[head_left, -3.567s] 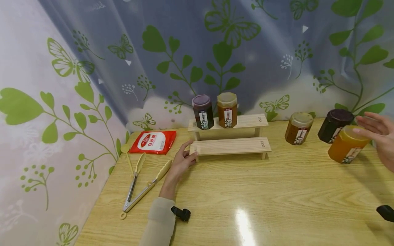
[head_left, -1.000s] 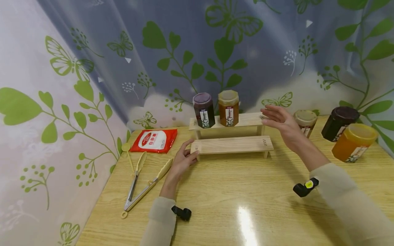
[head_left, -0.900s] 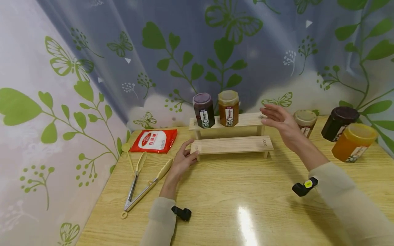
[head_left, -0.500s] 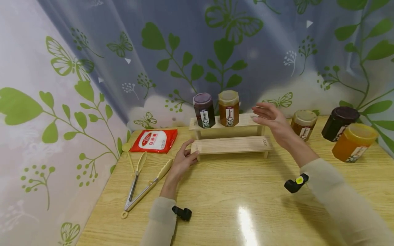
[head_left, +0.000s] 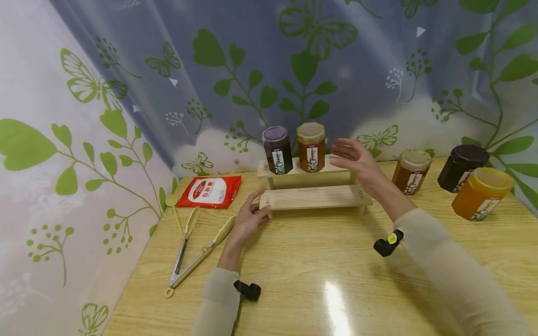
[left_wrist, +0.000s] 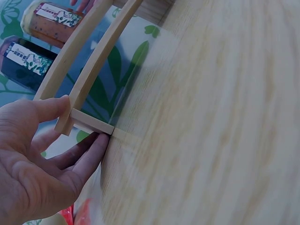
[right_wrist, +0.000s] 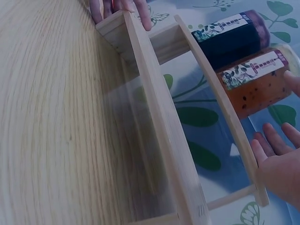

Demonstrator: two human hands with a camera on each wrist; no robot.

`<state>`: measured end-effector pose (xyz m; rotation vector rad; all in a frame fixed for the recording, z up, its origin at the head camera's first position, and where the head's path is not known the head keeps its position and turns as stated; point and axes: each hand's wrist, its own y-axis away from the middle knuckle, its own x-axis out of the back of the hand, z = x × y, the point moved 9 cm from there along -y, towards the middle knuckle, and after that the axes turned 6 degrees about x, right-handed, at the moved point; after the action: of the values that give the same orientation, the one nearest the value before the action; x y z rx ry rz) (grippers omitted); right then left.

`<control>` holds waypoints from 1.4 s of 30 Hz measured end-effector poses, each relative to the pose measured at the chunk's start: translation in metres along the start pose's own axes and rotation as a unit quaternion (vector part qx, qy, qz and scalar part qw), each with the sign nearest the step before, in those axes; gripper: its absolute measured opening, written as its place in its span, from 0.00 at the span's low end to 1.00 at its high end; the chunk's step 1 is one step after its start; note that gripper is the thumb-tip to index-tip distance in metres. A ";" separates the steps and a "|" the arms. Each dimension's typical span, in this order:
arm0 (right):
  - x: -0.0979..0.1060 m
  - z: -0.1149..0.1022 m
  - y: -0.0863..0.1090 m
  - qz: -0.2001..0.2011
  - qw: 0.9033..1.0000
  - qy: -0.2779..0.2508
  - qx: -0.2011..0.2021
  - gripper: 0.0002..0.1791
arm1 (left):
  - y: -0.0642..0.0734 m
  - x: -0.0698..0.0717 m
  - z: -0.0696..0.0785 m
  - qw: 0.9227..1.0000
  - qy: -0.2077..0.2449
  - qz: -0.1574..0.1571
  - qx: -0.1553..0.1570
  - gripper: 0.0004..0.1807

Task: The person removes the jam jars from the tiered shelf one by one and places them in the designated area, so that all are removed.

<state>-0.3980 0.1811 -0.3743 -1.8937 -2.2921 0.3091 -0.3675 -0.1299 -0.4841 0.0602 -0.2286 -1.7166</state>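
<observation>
A two-tier wooden display rack (head_left: 317,198) stands against the curtain. My left hand (head_left: 249,219) grips the left end of its lower board, and in the left wrist view the thumb lies on the board with fingers against the leg. On the upper board are a dark jam jar (head_left: 278,151) with a purple lid and an amber jam jar (head_left: 311,148) with a cream lid. My right hand (head_left: 359,163) is just right of the amber jar, over the upper board, fingers extended and apart with nothing held. The right wrist view shows its thumb (right_wrist: 292,83) overlapping that jar's lid end.
To the right stand a brown jar (head_left: 412,171), a dark jar (head_left: 462,169) and an orange-yellow jar (head_left: 482,195). On the left lie a red-and-white packet (head_left: 210,192), a yellow spoon (head_left: 174,210) and spread metal tongs (head_left: 197,259). A patterned curtain (head_left: 252,56) closes off the back.
My right hand has moved left from beside the orange-yellow jar, past the brown jar, to the amber jar on the rack. The left hand has kept its grip, and the jars stay put.
</observation>
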 end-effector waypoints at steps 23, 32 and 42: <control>-0.041 0.009 -0.028 0.010 0.999 0.044 -0.027 0.49 | 0.001 0.000 0.003 1.000 -0.005 0.005 0.001 0.36; -0.046 0.008 -0.031 0.052 0.996 0.064 -0.025 0.46 | 0.001 -0.001 0.001 1.000 0.000 0.000 0.001 0.36; -0.046 0.008 -0.031 0.063 0.992 0.106 -0.025 0.44 | 0.001 0.000 0.002 1.000 -0.001 0.004 0.000 0.36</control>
<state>-0.4209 0.1303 -0.3731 -1.9939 -2.0669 0.0608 -0.3666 -0.1297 -0.4820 0.0566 -0.2299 -1.7082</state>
